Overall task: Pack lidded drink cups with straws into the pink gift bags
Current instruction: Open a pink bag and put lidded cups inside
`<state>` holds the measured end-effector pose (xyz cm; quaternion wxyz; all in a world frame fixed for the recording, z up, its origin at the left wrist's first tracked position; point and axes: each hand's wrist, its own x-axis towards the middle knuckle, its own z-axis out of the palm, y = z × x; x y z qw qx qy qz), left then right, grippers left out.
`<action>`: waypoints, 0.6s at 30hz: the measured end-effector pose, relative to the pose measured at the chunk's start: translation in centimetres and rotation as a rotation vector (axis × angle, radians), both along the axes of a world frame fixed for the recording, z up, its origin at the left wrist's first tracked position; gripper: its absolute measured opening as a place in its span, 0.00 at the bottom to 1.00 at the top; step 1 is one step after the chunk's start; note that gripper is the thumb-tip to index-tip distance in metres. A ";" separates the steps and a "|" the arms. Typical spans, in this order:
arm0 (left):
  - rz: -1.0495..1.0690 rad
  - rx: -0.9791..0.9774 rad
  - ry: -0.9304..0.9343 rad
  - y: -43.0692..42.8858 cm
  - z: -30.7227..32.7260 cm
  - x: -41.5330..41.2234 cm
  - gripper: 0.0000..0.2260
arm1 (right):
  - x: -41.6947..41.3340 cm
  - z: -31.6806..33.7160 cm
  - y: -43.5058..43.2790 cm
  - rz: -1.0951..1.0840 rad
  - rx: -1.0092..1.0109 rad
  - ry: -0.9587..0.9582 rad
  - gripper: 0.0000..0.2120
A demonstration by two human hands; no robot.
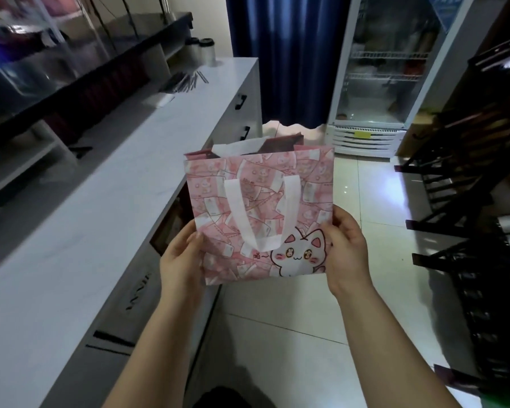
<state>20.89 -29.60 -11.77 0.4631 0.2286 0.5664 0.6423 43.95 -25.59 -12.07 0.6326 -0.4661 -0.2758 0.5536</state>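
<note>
A pink gift bag [259,213] with a white cat print and white handles hangs in the air in front of me, its mouth partly open at the top. My left hand [181,260] grips its lower left edge, thumb on the front. My right hand [346,251] grips its lower right edge beside the cat. Two lidded drink cups [202,51] stand at the far end of the white counter [100,201]. A bundle of straws [186,81] lies on the counter near them.
The counter runs along my left, with drawers on its side and a dark shelf [80,69] above. A glass-door fridge [386,83] and blue curtain [286,54] stand ahead. Dark wooden racks [468,178] line the right. Tiled floor lies between.
</note>
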 end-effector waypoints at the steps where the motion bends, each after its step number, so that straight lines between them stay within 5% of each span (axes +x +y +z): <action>1: 0.008 -0.004 -0.032 1.0 -0.2 0.1 0.13 | 0.1 -0.2 1.0 0.001 -0.007 -0.008 0.11; 18: -0.167 0.072 -0.134 36.1 4.0 -2.4 0.09 | -1.5 5.3 30.4 -0.128 0.120 -0.046 0.14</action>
